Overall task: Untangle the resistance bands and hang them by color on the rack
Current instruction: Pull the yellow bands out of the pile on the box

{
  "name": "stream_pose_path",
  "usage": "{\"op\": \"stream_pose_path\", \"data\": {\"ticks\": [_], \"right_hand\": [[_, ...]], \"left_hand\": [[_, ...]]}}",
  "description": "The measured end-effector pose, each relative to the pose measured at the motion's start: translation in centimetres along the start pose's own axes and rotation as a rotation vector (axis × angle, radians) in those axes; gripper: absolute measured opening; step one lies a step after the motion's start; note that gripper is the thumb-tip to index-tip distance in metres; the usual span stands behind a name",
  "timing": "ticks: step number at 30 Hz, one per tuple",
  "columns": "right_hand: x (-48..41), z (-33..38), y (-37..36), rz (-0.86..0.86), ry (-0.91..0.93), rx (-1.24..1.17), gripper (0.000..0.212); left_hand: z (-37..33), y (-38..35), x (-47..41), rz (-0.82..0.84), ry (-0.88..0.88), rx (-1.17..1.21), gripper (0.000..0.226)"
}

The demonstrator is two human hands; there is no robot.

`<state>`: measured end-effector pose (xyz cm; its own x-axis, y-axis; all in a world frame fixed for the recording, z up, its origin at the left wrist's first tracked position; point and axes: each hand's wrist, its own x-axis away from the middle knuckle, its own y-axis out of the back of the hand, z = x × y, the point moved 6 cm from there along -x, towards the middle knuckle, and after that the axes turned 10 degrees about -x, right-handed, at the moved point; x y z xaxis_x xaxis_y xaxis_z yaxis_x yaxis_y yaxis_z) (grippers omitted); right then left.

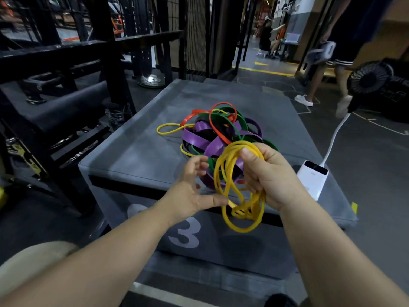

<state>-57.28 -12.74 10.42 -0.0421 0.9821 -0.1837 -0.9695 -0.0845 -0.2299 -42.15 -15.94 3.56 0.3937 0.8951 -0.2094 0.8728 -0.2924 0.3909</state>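
My R hand [269, 173] grips yellow bands [217, 173]; L hand [194, 191] slack-fingered beside them. Tangled pile [197, 138] behind on padded box [137, 151].

This is a gym: black steel rack frames [106, 52] at ten o'clock, a weight plate [152, 80] on the floor at twelve, and a grey padded plyo box [132, 156] marked 3 carrying tangled resistance bands [212, 134]. Dark rubber flooring [365, 151] with painted lines lies at three.

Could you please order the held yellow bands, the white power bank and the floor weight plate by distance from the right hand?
1. Yellow bands, gripped in the right hand.
2. White power bank, just to its right.
3. Weight plate, far left on the floor.
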Motion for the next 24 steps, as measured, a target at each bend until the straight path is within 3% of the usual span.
{"op": "stream_pose_path", "data": {"ticks": [4, 7, 9, 16, 18, 24], "right_hand": [[0.3, -0.3, -1.3, 0.086, -0.048, 0.030, 0.019], [0.5, -0.7, -2.1, 0.113, -0.072, 0.090, 0.039], [0.6, -0.9, -2.5, 0.123, -0.086, 0.061, 0.035], [0.2, -1.2, -1.9, 0.043, -0.117, -0.043, 0.022], [-0.1, -0.9, -1.1, 0.004, -0.113, -0.063, 0.018], [-0.5, -0.1, 1.8, -0.064, -0.086, -0.016, 0.017]], "left_hand": [[-2.4, 0.0, 0.7, 0.024, -0.171, 0.006, 0.116], [-3.2, -0.3, 0.9, 0.107, -0.191, 0.036, 0.115], [-2.6, -0.5, 0.6, 0.119, -0.130, 0.058, 0.102], [-0.9, -1.0, 0.8, 0.120, 0.061, 0.222, 0.014], [-0.5, -1.1, 0.9, 0.131, 0.101, 0.272, 0.012], [1.0, -1.4, 0.8, 0.216, 0.160, 0.082, 0.025]]}}
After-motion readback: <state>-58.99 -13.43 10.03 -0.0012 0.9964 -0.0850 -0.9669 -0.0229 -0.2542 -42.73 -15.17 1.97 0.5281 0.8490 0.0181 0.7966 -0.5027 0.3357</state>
